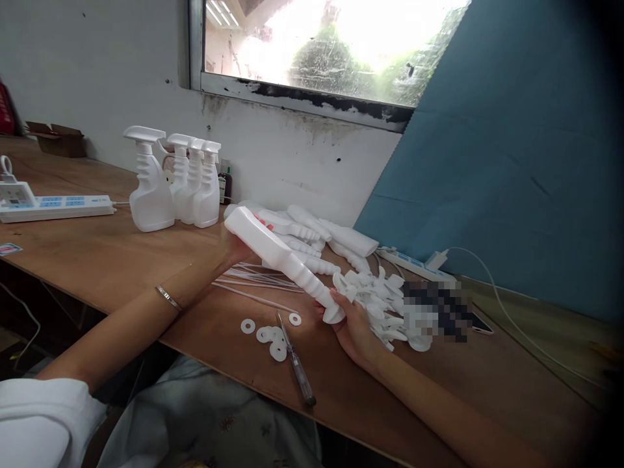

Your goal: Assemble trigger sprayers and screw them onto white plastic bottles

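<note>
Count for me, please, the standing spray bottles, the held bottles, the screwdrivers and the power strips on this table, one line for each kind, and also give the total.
Standing spray bottles: 4
Held bottle: 1
Screwdriver: 1
Power strips: 2
Total: 8

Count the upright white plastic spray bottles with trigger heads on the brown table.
4, grouped left of the hand-held white plastic bottle: from left, the first bottle, the second bottle and third bottle, both partly covered, and the fourth bottle. More could be hidden behind.
</note>
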